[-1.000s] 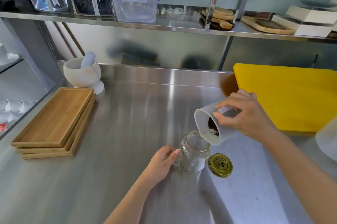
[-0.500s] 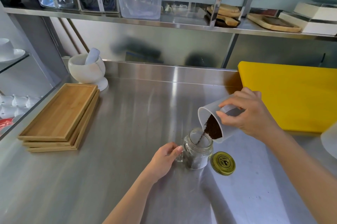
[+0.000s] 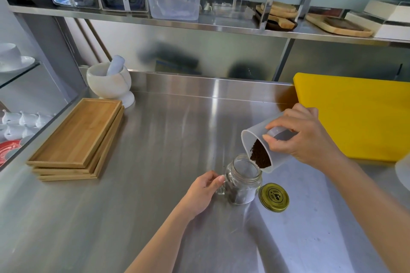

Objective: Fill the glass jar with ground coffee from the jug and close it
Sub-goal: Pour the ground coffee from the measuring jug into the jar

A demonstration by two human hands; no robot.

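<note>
A clear glass jar (image 3: 243,184) with a handle stands upright on the steel counter, a little dark coffee at its bottom. My left hand (image 3: 203,190) grips the jar's handle from the left. My right hand (image 3: 301,139) holds a translucent white jug (image 3: 255,137), tipped steeply with its mouth just above the jar's right rim. Dark ground coffee (image 3: 260,156) lies heaped at the jug's lower lip. The gold screw lid (image 3: 274,197) lies flat on the counter, right of the jar.
A stack of bamboo trays (image 3: 77,139) sits at the left, a white mortar and pestle (image 3: 109,81) behind it. A yellow cutting board (image 3: 355,115) lies at the right. A shelf (image 3: 199,26) with boxes runs overhead. White cups (image 3: 20,121) are beyond the left edge.
The jug tipped further and coffee slid to its lip; a thin stream ran into the jar half a second ago. Coffee now darkens the jar's bottom. My left hand stayed on the handle.
</note>
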